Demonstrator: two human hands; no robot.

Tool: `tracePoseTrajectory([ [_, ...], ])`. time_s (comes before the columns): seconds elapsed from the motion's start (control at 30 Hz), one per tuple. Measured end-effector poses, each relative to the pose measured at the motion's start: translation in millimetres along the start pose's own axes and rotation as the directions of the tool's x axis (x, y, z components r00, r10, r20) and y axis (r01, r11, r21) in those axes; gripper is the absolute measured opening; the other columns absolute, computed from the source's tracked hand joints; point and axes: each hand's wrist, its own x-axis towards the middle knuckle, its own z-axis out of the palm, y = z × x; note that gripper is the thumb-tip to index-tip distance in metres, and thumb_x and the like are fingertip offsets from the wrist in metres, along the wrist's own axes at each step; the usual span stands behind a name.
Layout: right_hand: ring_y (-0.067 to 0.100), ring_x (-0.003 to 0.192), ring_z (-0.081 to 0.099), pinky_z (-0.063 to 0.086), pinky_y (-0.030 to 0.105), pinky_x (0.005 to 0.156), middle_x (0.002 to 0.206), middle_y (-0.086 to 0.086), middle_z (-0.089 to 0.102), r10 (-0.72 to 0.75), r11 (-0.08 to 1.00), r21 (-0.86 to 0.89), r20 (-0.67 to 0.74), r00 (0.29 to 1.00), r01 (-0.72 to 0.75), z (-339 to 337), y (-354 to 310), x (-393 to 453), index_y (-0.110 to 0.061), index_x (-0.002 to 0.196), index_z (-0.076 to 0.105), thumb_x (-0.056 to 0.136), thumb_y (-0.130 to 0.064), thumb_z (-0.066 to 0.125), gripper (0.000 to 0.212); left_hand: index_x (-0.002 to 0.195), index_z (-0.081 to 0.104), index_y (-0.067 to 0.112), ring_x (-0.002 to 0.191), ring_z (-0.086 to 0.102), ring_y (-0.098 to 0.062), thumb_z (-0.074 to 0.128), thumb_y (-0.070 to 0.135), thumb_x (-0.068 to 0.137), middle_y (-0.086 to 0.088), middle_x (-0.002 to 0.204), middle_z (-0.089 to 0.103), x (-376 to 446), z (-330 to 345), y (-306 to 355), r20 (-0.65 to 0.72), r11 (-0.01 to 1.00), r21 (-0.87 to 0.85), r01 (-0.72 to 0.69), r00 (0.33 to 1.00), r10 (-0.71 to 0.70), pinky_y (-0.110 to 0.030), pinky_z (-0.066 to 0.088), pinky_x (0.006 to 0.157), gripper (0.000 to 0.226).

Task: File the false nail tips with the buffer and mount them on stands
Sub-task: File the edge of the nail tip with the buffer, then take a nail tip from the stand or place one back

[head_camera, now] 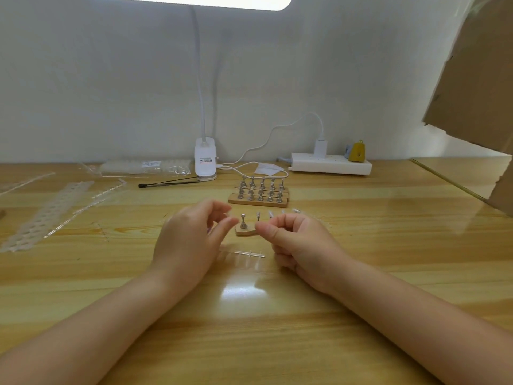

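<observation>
A short wooden strip (pixel 244 232) lies at the table's middle and carries a row of small metal stands; the leftmost stand (pixel 243 221) is bare. My left hand (pixel 191 237) hovers just left of it, fingers loosely curled, with nothing visible in them. My right hand (pixel 301 245) sits over the strip's right part, its fingers curled in and the thumb against the index finger; I see nothing between them. A clear sprue of nail tips (pixel 245 254) lies on the table between my hands. No buffer is visible.
A wooden block of several metal stands (pixel 259 193) sits behind the strip. Further back are a clip lamp (pixel 205 162), a white power strip (pixel 330 163) and a black tool (pixel 169 183). Empty clear sprues (pixel 52 207) and a plastic bag (pixel 144 166) lie at the left; cardboard (pixel 477 79) hangs at the right.
</observation>
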Motion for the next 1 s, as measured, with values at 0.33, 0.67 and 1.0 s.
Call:
tracePoseTrajectory([
  [0.33,0.000,0.045,0.038,0.037,0.011,0.055,0.052,-0.012,0.039,-0.331,0.698,-0.693,-0.088,0.939,0.181,-10.3,0.3,4.3,-0.021,0.083,0.067,0.082,-0.017,0.074,0.007,0.094,0.049,0.036,0.091,0.050,-0.004,0.058,0.036,0.092,0.021,0.089,0.057,0.2,11.8,-8.2,0.195,0.991,0.130,-0.020,0.981,-0.006,-0.025,0.028,0.084,0.009],
  [0.67,0.018,0.090,0.061,0.040,0.023,0.072,0.080,-0.004,0.070,-0.433,0.184,-0.981,-0.023,0.901,0.064,-9.5,6.5,10.7,-0.026,0.095,0.075,0.093,-0.050,0.049,0.036,0.095,0.048,0.034,0.092,0.059,-0.009,0.059,0.037,0.091,0.018,0.086,0.064,-1.7,12.4,-4.8,0.167,0.992,0.085,-0.094,0.983,0.079,-0.024,0.028,0.085,0.012],
  [1.0,0.017,0.091,0.060,0.048,0.035,0.083,0.095,-0.006,0.070,-0.408,0.145,-0.984,0.032,0.912,0.100,-9.6,4.9,16.2,-0.027,0.101,0.073,0.097,-0.040,0.049,0.028,0.100,0.054,0.029,0.093,0.059,-0.009,0.057,0.041,0.092,0.021,0.083,0.059,-2.4,14.1,-4.9,0.158,0.984,0.118,-0.136,0.980,0.117,-0.021,0.025,0.085,0.015],
])
